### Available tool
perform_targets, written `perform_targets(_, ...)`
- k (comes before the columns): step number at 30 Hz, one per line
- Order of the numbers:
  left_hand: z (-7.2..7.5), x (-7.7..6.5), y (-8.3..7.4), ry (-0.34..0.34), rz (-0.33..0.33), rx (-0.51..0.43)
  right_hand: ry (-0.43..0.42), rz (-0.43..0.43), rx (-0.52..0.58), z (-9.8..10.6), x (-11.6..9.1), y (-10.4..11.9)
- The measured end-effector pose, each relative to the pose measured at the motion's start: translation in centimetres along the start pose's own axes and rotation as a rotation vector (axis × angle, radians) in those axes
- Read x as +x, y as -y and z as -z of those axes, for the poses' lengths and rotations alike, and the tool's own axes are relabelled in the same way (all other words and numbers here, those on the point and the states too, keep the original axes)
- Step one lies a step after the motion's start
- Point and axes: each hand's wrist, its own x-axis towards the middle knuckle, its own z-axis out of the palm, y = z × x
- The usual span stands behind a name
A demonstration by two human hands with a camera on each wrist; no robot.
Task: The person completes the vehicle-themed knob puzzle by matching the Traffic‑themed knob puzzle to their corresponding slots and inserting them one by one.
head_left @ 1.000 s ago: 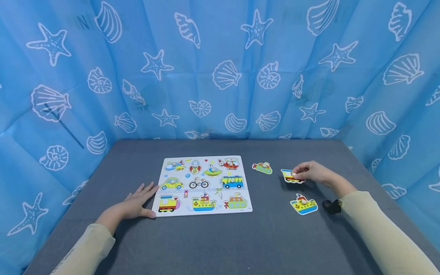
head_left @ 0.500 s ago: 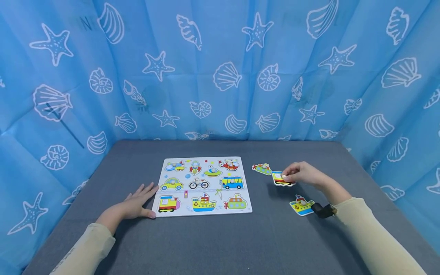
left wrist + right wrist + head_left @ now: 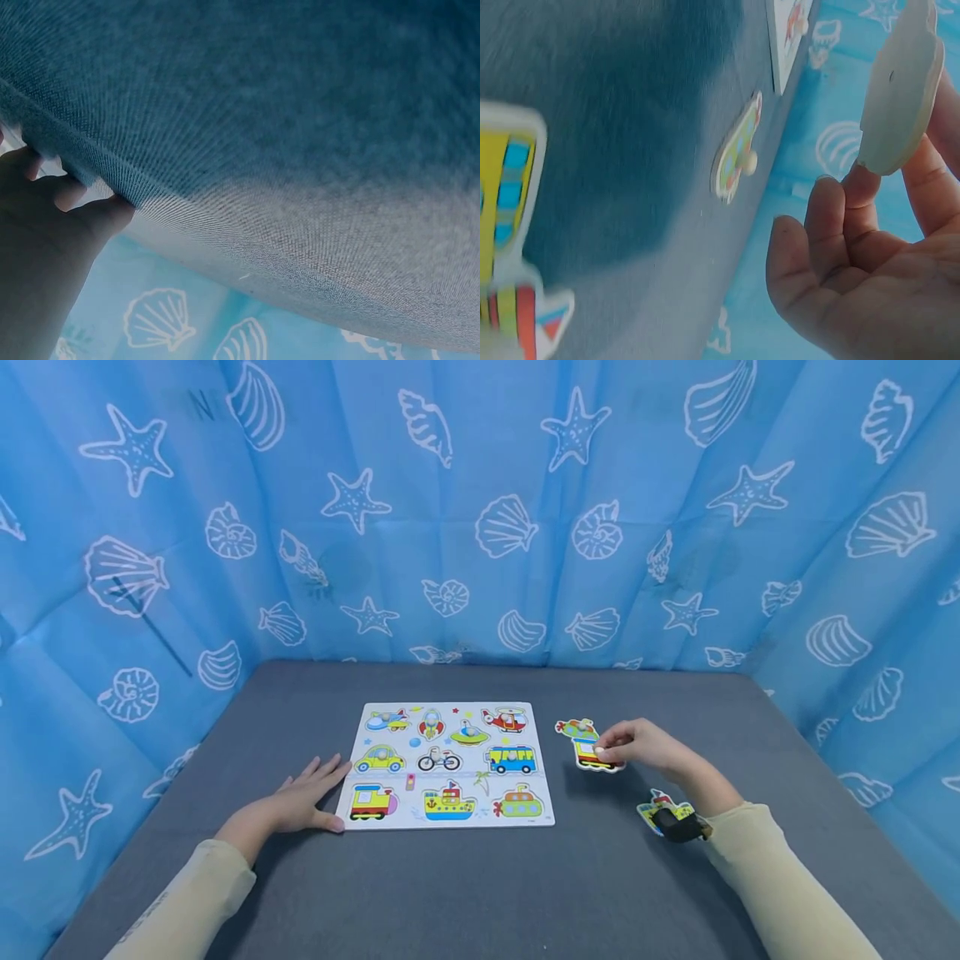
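Note:
My right hand (image 3: 643,750) pinches the small knob of a wooden train puzzle piece (image 3: 588,752), held above the table. The right wrist view shows the pale back of this train piece (image 3: 900,101). In the head view it overlaps a green submarine piece (image 3: 573,725), which lies on the table. My left hand (image 3: 306,799) rests at the left edge of the white puzzle board (image 3: 545,781), fingers spread. Knobbed vehicle pieces sit in the board's upper rows; the bottom row shows train, ship and submarine pictures.
A ship piece (image 3: 657,796) lies right of the board, partly hidden by the dark wrist camera (image 3: 678,825). Grey cloth covers the table (image 3: 450,893). Behind hangs a blue curtain (image 3: 465,460) with white shells and starfish.
My right hand has carried the train piece leftward, toward the board, until it overlaps the submarine piece in view. My left hand has stayed at the board's edge. The head view has shifted slightly.

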Motion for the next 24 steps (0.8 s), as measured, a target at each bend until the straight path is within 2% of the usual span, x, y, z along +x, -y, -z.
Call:
perform_targets(5,0.0,0.0,-0.2,0.007,0.007,0.001,0.006,0.019,0.012,-1.3,0.6,0.6)
perform_targets(14,0.1,0.1,-0.3,0.017,0.025,0.012,-0.004,-0.024,0.023,-3.6,2.4,1.9)
perform_targets(24,0.1,-0.1,-0.3,0.010,0.026,0.007,0.015,0.014,0.049,-6.1,4.1,3.5)
